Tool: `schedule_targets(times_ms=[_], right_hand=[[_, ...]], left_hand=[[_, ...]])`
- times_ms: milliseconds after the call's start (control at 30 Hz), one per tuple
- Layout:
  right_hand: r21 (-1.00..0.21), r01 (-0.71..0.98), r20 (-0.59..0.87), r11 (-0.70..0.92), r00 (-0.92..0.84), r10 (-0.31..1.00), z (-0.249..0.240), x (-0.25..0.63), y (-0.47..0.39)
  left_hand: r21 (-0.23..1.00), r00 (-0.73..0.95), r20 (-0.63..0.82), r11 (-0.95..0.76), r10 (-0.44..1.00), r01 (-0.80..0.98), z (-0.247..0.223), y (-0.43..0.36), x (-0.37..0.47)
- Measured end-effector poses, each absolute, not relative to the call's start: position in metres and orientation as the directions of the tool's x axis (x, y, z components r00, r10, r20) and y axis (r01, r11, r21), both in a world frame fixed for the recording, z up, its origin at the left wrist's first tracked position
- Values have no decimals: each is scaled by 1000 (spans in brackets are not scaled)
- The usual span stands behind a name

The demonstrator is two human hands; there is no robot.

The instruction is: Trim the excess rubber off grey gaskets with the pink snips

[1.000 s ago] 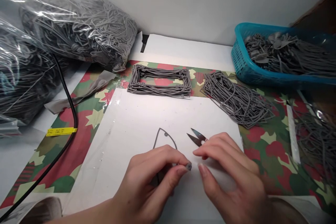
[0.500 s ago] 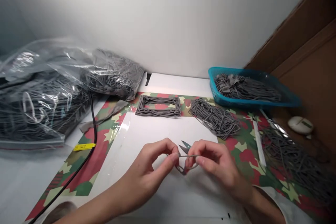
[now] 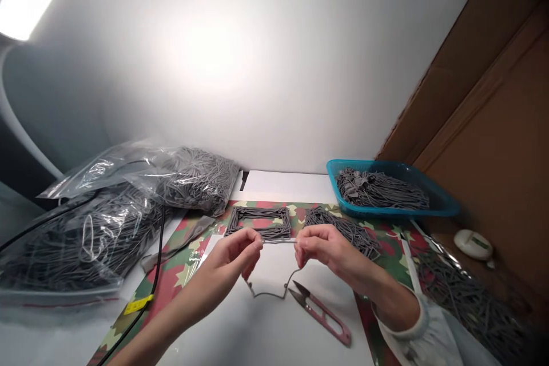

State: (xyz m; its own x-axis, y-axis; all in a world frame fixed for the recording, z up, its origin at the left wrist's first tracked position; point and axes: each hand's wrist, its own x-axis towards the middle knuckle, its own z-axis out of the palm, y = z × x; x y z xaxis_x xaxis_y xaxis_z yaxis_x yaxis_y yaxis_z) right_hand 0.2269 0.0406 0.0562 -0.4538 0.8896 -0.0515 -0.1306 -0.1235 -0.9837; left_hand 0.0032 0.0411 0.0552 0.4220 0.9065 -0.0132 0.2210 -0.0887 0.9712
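A loop of thin grey cord [image 3: 269,295] hangs between my two hands above a white sheet. Its upper run is stretched straight from fingertips to fingertips, while the lower part sags with small knots or beads at its bends. My left hand [image 3: 238,254] pinches the left end between thumb and index finger. On the other side, my right hand [image 3: 319,246] pinches the right end with its fingers closed. Thread snips [image 3: 321,314] with pink handles and dark blades lie on the sheet below my right hand. Just behind my hands is a rectangular stack of grey cord loops [image 3: 259,213].
A pile of grey cords [image 3: 347,230] lies behind my right hand. A blue basket [image 3: 398,211] of cords stands at the back right, near a cardboard wall [image 3: 484,108]. Clear bags [image 3: 201,180] of cords and a black cable [image 3: 159,251] occupy the left.
My hands have moved up and away from the sheet, and farther apart, pulling the cord's upper run straight. The camera has tilted up, and the snips now show whole.
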Motion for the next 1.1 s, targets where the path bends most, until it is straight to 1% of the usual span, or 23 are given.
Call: schedule_targets(times_ms=[100, 200, 400, 567, 733, 900, 1100], right_hand=[[-987, -70, -102, -147, -439, 893, 55, 228, 56], [-989, 1, -133, -145, -402, 906, 54, 228, 67], [-988, 86, -149, -128, -341, 928, 51, 230, 79], [-988, 91, -151, -128, -336, 930, 51, 232, 82], [-989, 98, -141, -115, -331, 933, 50, 230, 84], [-993, 101, -90, -61, -311, 946, 50, 222, 84], [-997, 81, -41, -19, -280, 959, 55, 213, 82]], left_hand=[[923, 413, -3, -156, 911, 351, 50, 56, -5], [869, 388, 35, -220, 921, 443, 42, 68, -10], [787, 372, 105, -306, 922, 536, 35, 77, -12], [791, 388, 94, -305, 917, 530, 39, 76, -14], [846, 357, 81, -254, 931, 469, 39, 80, -15], [899, 350, 58, -201, 935, 389, 34, 81, -12], [906, 340, 91, -220, 936, 362, 32, 77, -7]])
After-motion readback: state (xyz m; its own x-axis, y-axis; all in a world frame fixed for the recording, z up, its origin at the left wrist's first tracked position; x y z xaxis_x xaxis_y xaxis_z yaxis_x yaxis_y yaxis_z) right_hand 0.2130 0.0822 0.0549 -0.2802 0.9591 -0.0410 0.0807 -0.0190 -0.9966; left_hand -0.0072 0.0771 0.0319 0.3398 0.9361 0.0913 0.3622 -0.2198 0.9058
